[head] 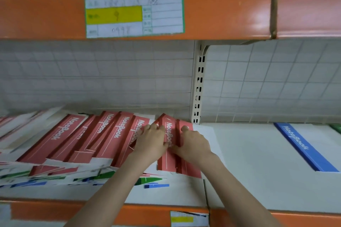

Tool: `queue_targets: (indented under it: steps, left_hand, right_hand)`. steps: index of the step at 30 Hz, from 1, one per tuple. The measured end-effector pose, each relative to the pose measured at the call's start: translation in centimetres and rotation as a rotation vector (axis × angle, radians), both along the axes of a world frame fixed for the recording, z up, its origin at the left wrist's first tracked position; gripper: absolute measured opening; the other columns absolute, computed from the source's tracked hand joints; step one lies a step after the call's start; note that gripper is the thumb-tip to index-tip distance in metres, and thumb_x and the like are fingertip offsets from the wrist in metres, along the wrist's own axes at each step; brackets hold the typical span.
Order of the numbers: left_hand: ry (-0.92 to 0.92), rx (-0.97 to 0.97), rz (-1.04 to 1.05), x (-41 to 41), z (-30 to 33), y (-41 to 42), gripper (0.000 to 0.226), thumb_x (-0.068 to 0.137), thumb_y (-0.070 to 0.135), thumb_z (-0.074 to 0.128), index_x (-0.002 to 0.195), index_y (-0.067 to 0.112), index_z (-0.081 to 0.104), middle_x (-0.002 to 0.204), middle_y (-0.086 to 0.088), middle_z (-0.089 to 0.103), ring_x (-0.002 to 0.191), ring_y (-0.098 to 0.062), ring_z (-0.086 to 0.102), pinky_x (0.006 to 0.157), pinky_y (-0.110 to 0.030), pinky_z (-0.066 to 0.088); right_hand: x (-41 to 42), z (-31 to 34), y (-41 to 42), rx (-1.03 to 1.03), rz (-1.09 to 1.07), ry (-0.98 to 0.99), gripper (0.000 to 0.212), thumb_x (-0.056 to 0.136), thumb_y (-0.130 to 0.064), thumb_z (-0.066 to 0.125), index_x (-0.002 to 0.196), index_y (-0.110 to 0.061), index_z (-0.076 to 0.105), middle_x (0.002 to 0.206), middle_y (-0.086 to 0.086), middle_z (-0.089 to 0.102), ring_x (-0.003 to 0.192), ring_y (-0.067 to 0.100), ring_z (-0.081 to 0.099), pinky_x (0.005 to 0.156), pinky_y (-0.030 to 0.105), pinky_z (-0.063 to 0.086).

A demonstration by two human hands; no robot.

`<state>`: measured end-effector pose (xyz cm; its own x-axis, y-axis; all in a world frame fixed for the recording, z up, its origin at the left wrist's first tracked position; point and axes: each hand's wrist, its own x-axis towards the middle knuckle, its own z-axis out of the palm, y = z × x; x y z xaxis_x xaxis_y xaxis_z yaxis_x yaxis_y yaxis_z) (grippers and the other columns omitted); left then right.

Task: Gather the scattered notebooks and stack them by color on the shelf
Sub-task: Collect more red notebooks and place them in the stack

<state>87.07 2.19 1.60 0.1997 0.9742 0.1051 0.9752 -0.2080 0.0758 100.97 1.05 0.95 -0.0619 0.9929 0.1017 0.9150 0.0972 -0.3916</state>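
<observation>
both hands [153, 140] [193, 143] press flat, seemingly, on red notebooks [171, 145] over a white shelf [258, 162] backed by gridded panels [276, 83].

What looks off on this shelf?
The red notebooks lie fanned and overlapping at slants, not squared; both hands, left hand and right hand, rest on the rightmost ones. Green and blue notebooks poke out beneath the red. The price label above has torn edges.
</observation>
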Motion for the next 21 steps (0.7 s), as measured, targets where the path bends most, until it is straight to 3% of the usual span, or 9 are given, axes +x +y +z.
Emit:
queue_targets:
  steps: [9,14,18,21]
  left_hand:
    - [-0.094,0.009,-0.029,-0.4,-0.8,0.3,0.048,0.092,0.040,0.055,0.135,0.019,0.046,0.139,-0.008,0.043,0.131,-0.028,0.034,0.112,-0.041,0.028]
    - [-0.189,0.033,-0.061,-0.1,-1.3,0.6,0.042,0.091,0.036,0.058,0.130,0.022,0.052,0.132,-0.005,0.050,0.126,-0.025,0.040,0.107,-0.037,0.033]
    - [-0.269,0.019,-0.076,0.0,-1.5,0.9,0.042,0.089,0.033,0.062,0.128,0.022,0.055,0.131,-0.004,0.052,0.125,-0.023,0.045,0.105,-0.035,0.035]
    - [-0.375,-0.008,-0.077,-0.2,-1.5,1.1,0.041,0.087,0.030,0.066,0.126,0.021,0.056,0.130,-0.004,0.052,0.124,-0.021,0.046,0.105,-0.033,0.036]
  right_hand:
    - [0.9,0.0,-0.4,-0.089,-0.058,0.160,0.056,0.079,-0.044,0.068,0.121,-0.014,0.047,0.111,0.008,0.063,0.103,0.030,0.060,0.081,0.033,0.049]
    - [0.9,0.7,-0.5,-0.028,-0.070,0.216,0.044,0.087,-0.021,0.052,0.128,-0.014,0.040,0.107,0.015,0.063,0.096,0.036,0.059,0.071,0.032,0.043]
    - [0.9,0.8,-0.2,0.063,-0.092,0.083,0.031,0.091,-0.010,0.040,0.121,-0.013,0.049,0.105,0.016,0.063,0.093,0.037,0.059,0.067,0.030,0.038]
    - [0.1,0.4,-0.3,-0.014,-0.068,-0.019,0.022,0.093,-0.023,0.046,0.107,-0.009,0.056,0.104,0.012,0.064,0.096,0.034,0.061,0.070,0.031,0.042]
